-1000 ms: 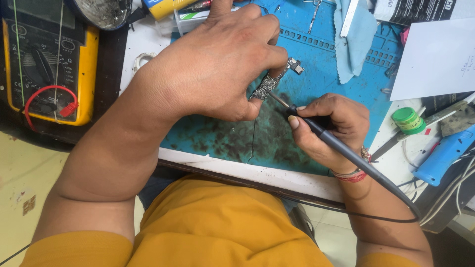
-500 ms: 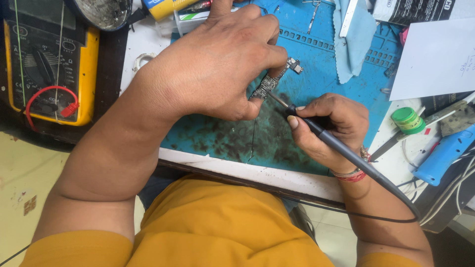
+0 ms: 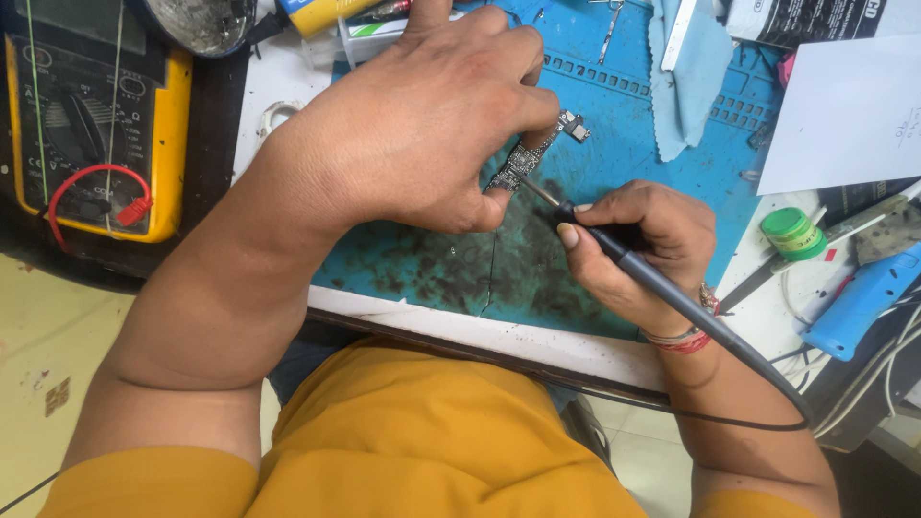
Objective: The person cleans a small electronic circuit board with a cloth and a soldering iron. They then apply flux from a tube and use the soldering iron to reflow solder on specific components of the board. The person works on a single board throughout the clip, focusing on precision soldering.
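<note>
A small circuit board [image 3: 523, 165] is pinned to the blue mat [image 3: 614, 125] near the middle of the surface by the pinching fingers of the left hand [image 3: 422, 115], while a soldering iron [image 3: 624, 259] is gripped pen-fashion in the closed fingers of the right hand [image 3: 638, 245], its tip set on the board's near edge. A fingertip could be burned, since the tip is held just beside the left thumb. The board could also be shifted or overheated if the tip is pressed too hard.
</note>
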